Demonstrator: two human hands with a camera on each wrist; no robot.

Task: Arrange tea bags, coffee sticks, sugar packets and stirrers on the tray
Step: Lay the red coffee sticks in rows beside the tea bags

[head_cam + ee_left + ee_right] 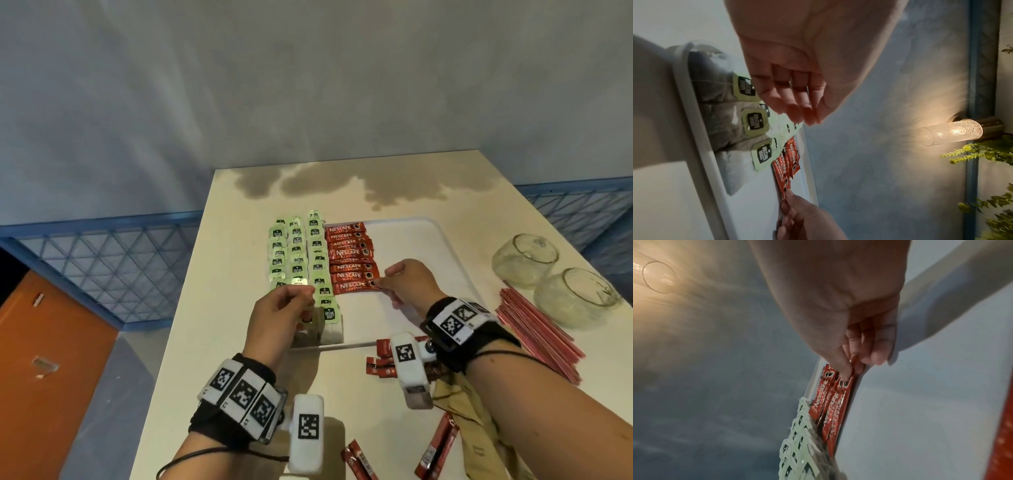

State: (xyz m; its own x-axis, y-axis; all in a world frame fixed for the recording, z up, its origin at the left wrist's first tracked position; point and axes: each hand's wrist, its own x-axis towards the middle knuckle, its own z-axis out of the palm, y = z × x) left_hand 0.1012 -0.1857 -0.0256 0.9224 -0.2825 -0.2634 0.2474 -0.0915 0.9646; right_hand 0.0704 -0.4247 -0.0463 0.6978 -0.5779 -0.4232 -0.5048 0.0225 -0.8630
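Cream table [212,308], stained far edge, blue-grey wall [308,85]

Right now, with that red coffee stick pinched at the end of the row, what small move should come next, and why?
Probably let go: the right hand pinches the nearest coffee stick, which already lies flat in the column on the tray. Then it could reach for the loose coffee sticks on the table, since that column stops short of the tray's near edge.
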